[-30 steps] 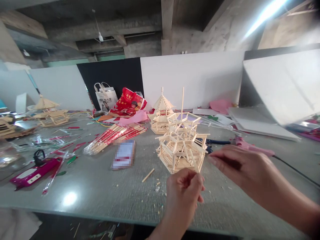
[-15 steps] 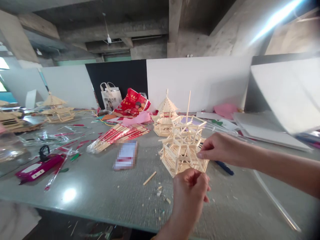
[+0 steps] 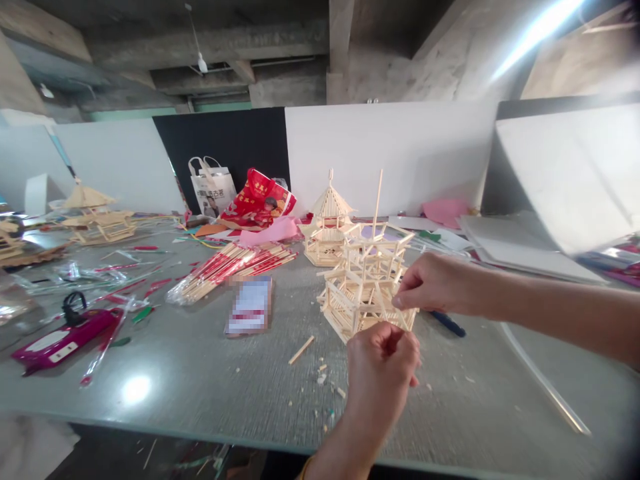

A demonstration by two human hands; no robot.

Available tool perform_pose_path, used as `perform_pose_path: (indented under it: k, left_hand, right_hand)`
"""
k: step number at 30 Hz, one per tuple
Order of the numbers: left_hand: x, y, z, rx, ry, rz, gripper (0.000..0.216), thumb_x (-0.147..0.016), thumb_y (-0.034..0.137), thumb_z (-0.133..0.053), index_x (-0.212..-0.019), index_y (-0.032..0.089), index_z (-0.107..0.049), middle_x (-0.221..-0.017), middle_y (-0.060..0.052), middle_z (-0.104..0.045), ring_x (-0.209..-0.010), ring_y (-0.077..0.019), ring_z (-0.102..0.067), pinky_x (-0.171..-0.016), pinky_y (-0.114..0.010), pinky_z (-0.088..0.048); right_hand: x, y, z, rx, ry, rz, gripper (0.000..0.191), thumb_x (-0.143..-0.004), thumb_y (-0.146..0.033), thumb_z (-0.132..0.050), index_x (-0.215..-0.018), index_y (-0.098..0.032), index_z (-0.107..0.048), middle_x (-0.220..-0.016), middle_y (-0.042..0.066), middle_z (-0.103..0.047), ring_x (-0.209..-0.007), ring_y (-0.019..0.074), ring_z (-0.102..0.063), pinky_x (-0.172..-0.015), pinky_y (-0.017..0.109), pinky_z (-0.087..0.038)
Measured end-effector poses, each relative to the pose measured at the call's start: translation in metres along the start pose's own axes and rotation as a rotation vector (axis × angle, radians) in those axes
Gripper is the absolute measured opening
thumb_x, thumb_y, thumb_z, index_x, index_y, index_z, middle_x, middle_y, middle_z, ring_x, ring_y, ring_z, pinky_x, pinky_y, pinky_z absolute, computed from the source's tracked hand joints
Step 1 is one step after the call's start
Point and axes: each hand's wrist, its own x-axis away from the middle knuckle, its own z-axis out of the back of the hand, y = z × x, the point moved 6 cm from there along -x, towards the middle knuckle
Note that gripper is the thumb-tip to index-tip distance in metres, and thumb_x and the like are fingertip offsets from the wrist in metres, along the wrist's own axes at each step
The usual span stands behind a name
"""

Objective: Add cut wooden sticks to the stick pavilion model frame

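Note:
A pale wooden-stick pavilion model [image 3: 357,290] with several tiers stands on the table in front of me, one long stick [image 3: 378,200] rising from its top. At the model's right side, my right hand [image 3: 435,283] is closed in a pinch, its fingertips against the lower tier. My left hand [image 3: 383,360] is closed just in front of the model's near edge, thumb and forefinger pressed together. Thin pale sticks run between the two sets of fingertips. Whether these are loose or part of the model, I cannot tell.
Behind stands a roofed stick pavilion [image 3: 330,217]. To the left lie bundled sticks [image 3: 233,270], a phone [image 3: 249,305] and a magenta power strip [image 3: 65,339]. A loose stick [image 3: 301,349] and crumbs lie nearby. At right are a dark-blue tool [image 3: 447,324] and a clear tube [image 3: 545,383].
The view has shifted slightly, so most things sit a little higher and further left. Both hands remain pinched at the model, with only slight movement.

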Motion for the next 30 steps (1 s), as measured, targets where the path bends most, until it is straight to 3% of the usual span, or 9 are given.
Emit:
perform_pose_path:
  k: [4, 8, 15, 23, 30]
  left_hand:
    - [0.002, 0.005, 0.001, -0.011, -0.011, -0.013, 0.022, -0.077, 0.030, -0.054, -0.061, 0.016, -0.058, -0.050, 0.001, -0.056, -0.035, -0.0046, -0.044, -0.034, -0.015, -0.032]
    - [0.003, 0.007, 0.001, -0.014, -0.034, -0.030, 0.022, -0.079, 0.029, -0.053, -0.062, 0.015, -0.059, -0.052, 0.001, -0.056, -0.035, -0.0045, -0.045, -0.034, -0.014, -0.032]
    - [0.017, -0.008, 0.011, -0.027, -0.070, -0.021, 0.034, -0.081, 0.046, -0.055, -0.070, 0.014, -0.062, -0.055, 0.000, -0.057, -0.037, -0.0049, -0.047, -0.035, -0.014, -0.030]
    - [0.025, -0.019, 0.027, -0.189, -0.024, -0.061, 0.036, -0.084, 0.043, -0.050, -0.064, 0.015, -0.058, -0.052, -0.002, -0.057, -0.039, -0.0080, -0.048, -0.038, -0.017, -0.033]
    - [0.024, -0.032, 0.030, -0.345, -0.033, -0.113, 0.035, -0.086, 0.038, -0.045, -0.068, 0.015, -0.064, -0.058, -0.007, -0.064, -0.041, -0.0110, -0.052, -0.040, -0.020, -0.034]
  right_hand:
    - [-0.002, 0.003, -0.007, -0.149, -0.094, -0.088, 0.020, -0.063, -0.026, -0.061, -0.045, -0.019, -0.055, -0.036, -0.005, -0.033, -0.035, 0.0052, -0.023, -0.037, 0.023, -0.013]
    - [-0.002, 0.008, -0.014, -0.244, -0.130, -0.170, 0.020, -0.059, -0.023, -0.060, -0.043, -0.020, -0.048, -0.033, -0.007, -0.028, -0.032, 0.0046, -0.019, -0.037, 0.022, -0.009]
    - [0.001, 0.010, -0.001, -0.196, -0.006, -0.189, 0.020, -0.060, -0.023, -0.062, -0.043, -0.020, -0.052, -0.032, -0.006, -0.031, -0.031, 0.0050, -0.022, -0.036, 0.022, -0.011]
    - [-0.001, -0.002, 0.001, -0.183, 0.071, -0.182, 0.033, -0.060, -0.016, -0.059, -0.034, -0.019, -0.039, -0.031, -0.006, -0.029, -0.031, 0.0037, -0.021, -0.038, 0.024, -0.013]
    - [-0.007, 0.006, -0.004, -0.170, 0.089, -0.160, 0.027, -0.065, -0.019, -0.055, -0.040, -0.019, -0.045, -0.032, -0.006, -0.030, -0.031, 0.0045, -0.022, -0.038, 0.025, -0.014]
